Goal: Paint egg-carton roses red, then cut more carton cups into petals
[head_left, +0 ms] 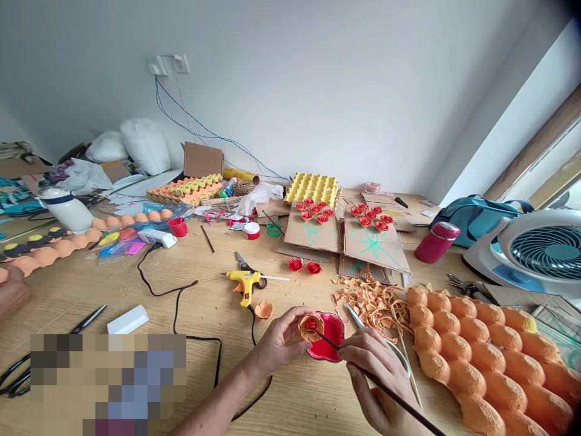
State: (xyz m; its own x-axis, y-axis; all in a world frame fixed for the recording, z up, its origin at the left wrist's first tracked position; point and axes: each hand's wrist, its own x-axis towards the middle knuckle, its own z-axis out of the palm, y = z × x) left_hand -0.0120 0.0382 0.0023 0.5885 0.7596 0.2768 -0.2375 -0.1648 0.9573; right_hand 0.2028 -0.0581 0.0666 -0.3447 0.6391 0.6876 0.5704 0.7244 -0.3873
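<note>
Between its fingers and thumb, my left hand [287, 336] holds an orange egg-carton flower [310, 332] with red paint at its centre. My right hand [379, 375] grips a dark paintbrush [399, 399], and the brush tip touches the red middle of the flower. Just behind and below the flower sits a dish of red paint [333, 333], partly covered by my hands. An unpainted orange flower [264, 310] lies to the left of my left hand. Two red painted flowers [295, 264] rest farther back. Scissors [356, 315] with pale handles lie partly under my right hand.
A yellow glue gun [245, 283] with its cord lies left of centre, over dark scissors. Orange egg-carton scraps [372, 306] and a large orange egg tray [481, 351] fill the right. Cardboard sheets [313, 233] with red flowers stand behind. Another person's hand [13, 293] is at far left.
</note>
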